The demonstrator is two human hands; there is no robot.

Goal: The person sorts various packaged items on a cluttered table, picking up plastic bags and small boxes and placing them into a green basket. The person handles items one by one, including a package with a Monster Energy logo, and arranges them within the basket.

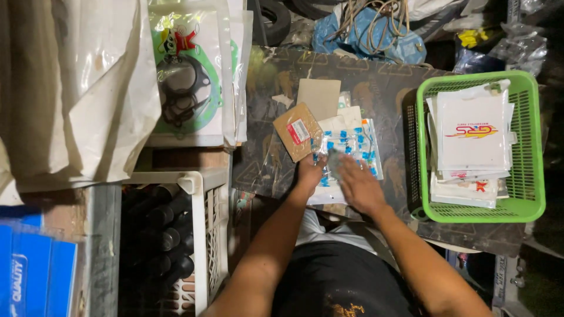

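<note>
White crate (pixel 200 188) at my left: dark cylindrical parts inside. Green basket (pixel 479 147) at right: stack of flat white packets, red-yellow print on top one. Gasket pack (pixel 188 76) upper left, green-white card in clear sleeve. On dark board, brown card (pixel 296 131) with red-white label. Clear blue-printed packet (pixel 352 147) under my hands. My right hand (pixel 359 186) flat, fingers together, pressing packet. My left hand (pixel 309 172) pinching packet's left edge.

Overhead light brightens the centre, glare whitens plastic at upper left, corners fall dark, moving hand blurred.
</note>
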